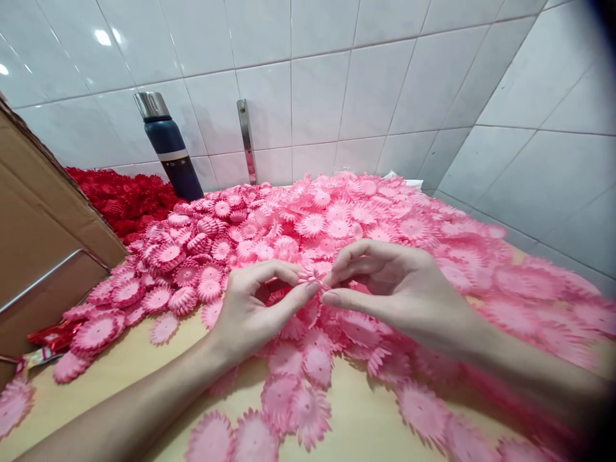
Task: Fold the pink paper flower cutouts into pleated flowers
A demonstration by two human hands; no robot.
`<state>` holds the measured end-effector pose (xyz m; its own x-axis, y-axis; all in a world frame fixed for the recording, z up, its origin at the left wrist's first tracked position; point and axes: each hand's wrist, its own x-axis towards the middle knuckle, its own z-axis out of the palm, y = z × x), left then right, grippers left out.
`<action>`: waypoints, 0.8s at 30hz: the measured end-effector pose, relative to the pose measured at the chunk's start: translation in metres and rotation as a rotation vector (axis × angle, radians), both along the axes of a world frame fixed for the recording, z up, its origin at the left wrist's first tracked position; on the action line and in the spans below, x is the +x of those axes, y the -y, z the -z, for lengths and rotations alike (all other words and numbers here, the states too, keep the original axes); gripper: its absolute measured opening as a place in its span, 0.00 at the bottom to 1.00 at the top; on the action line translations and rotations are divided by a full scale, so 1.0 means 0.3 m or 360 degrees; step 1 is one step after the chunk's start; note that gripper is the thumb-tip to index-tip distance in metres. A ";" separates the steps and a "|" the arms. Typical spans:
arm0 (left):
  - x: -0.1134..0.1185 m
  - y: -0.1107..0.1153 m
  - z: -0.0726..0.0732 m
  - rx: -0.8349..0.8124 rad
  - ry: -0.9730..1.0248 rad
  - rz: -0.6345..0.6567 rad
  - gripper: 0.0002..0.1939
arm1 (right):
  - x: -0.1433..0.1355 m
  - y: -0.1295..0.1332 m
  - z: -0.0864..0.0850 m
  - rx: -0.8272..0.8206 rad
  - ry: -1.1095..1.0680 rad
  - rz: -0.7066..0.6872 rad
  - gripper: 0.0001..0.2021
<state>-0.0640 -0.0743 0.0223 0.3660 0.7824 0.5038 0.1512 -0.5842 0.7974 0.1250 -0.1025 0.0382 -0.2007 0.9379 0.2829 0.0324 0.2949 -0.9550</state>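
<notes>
My left hand pinches a small pink flower-shaped petal piece between thumb and fingers, its scalloped edge showing above the thumb. Opposite it, my right hand has its thumb and curled fingertips drawn together at the right edge of the same piece; how firm that grip is stays partly hidden. Both hands hover over a wide heap of pink petal pieces, round with notched rims and a small hole in the centre. Several flat pieces lie loose below the hands, among them a pink petal disc.
A dark blue bottle with a silver cap stands behind the heap. Red petal pieces are piled at the back left. A cardboard box borders the left side, with shiny wrappers near it. The tiled wall closes off the back.
</notes>
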 end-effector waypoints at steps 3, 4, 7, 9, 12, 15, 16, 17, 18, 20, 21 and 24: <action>0.002 0.000 -0.003 -0.0029 0.0008 0.0007 0.06 | 0.002 -0.003 0.005 -0.0020 -0.0008 -0.0054 0.11; 0.003 0.000 -0.004 -0.0040 0.0006 0.0001 0.07 | 0.003 -0.004 0.007 -0.0028 -0.0015 -0.0072 0.11; 0.005 -0.001 -0.007 -0.0082 -0.0005 -0.0022 0.07 | 0.006 -0.009 0.012 -0.0043 -0.0034 -0.0074 0.11; 0.005 -0.001 -0.005 -0.0107 0.0000 -0.0020 0.07 | 0.006 -0.011 0.014 -0.0057 -0.0037 -0.0053 0.10; 0.004 -0.003 -0.002 -0.0126 0.0012 -0.0006 0.08 | 0.004 -0.012 0.015 -0.0075 -0.0043 -0.0037 0.10; 0.002 -0.003 0.001 -0.0132 0.0017 0.0001 0.07 | 0.004 -0.011 0.015 -0.0088 -0.0054 -0.0042 0.10; 0.002 -0.003 0.001 -0.0132 0.0022 0.0001 0.07 | 0.004 -0.011 0.016 -0.0090 -0.0053 -0.0045 0.10; 0.002 -0.003 0.001 -0.0132 0.0025 0.0001 0.07 | 0.004 -0.010 0.016 -0.0090 -0.0052 -0.0044 0.11; 0.002 -0.002 0.001 -0.0135 0.0026 0.0004 0.07 | 0.005 -0.010 0.017 -0.0088 -0.0051 -0.0043 0.10; 0.002 -0.003 0.002 -0.0144 0.0029 0.0014 0.07 | 0.005 -0.008 0.018 -0.0086 -0.0046 -0.0038 0.10; 0.002 -0.003 0.003 -0.0148 0.0031 0.0020 0.07 | 0.005 -0.007 0.018 -0.0083 -0.0043 -0.0035 0.10; 0.003 -0.005 0.007 -0.0144 0.0038 0.0034 0.07 | 0.003 -0.006 0.021 -0.0050 -0.0022 -0.0037 0.09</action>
<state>-0.0631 -0.0728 0.0201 0.3717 0.8175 0.4400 0.1200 -0.5123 0.8504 0.1259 -0.1008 0.0318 -0.2188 0.9415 0.2563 0.0126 0.2654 -0.9641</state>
